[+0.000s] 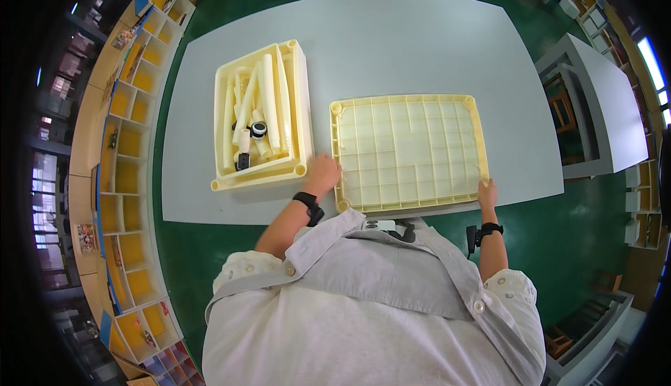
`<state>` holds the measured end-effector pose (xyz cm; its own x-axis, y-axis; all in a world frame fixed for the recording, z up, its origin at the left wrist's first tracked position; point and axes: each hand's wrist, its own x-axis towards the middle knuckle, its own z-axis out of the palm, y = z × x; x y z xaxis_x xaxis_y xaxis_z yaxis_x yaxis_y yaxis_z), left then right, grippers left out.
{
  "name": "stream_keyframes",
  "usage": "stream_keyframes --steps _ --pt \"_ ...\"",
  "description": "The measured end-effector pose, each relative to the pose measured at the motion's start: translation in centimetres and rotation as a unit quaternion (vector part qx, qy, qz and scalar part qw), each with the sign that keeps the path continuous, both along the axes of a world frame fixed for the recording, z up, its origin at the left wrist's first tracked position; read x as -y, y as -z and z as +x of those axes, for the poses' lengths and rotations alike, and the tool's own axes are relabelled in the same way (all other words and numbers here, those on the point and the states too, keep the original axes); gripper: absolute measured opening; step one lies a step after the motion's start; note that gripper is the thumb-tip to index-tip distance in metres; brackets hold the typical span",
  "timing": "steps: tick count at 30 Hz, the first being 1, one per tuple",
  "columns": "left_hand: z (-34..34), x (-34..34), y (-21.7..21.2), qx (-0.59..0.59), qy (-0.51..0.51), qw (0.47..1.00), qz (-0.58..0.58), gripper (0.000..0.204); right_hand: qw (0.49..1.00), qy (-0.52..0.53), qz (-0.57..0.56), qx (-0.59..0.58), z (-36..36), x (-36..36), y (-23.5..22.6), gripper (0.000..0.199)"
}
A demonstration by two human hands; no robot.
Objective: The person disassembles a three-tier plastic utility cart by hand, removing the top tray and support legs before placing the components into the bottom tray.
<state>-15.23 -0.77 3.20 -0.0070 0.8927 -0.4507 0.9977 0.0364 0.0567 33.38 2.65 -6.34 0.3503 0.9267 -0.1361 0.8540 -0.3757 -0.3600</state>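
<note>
A cream plastic shelf panel (405,149) lies flat in front of me, its ribbed grid facing up and round sockets at its corners. My left hand (323,173) is closed at the panel's left edge, near the front. At the panel's right edge, my right hand (487,193) grips the front part, the thumb on the rim. To the left stands a stack of similar cream panels (303,117), forming a tray. Inside it lie several cream tubes (268,103), a black-and-white round part (258,130) and a small black part (242,161).
The grey table (412,36) extends beyond the panels. Low shelving (128,176) with yellow-backed compartments runs along the left over a green floor (189,253). Another grey table (608,99) stands at the right with a wooden chair (561,110) beneath it.
</note>
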Motion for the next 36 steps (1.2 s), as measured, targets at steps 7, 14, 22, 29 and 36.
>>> stream_keyframes --steps 7,14,22,29,36 --pt "0.4 0.8 5.2 0.069 -0.224 0.964 0.122 0.040 0.994 -0.017 0.085 0.071 -2.4 0.4 -0.1 0.033" --pt "1.8 -3.5 -11.5 0.634 -0.295 0.672 0.246 0.043 0.996 -0.073 0.046 0.020 -5.0 -0.5 0.0 0.031" --pt "4.7 -1.4 -26.0 0.309 0.139 0.757 0.558 0.042 0.801 -0.040 0.193 -0.566 -11.8 -4.6 -18.3 0.059" --pt "8.9 0.6 -15.1 0.124 0.303 0.839 0.435 0.045 0.501 -0.049 -0.041 -0.863 -8.8 -4.5 -20.4 0.059" --pt "5.8 3.6 -4.0 0.247 0.314 0.903 0.159 0.037 0.737 -0.003 -0.108 -0.667 -9.3 -1.5 -9.0 0.046"
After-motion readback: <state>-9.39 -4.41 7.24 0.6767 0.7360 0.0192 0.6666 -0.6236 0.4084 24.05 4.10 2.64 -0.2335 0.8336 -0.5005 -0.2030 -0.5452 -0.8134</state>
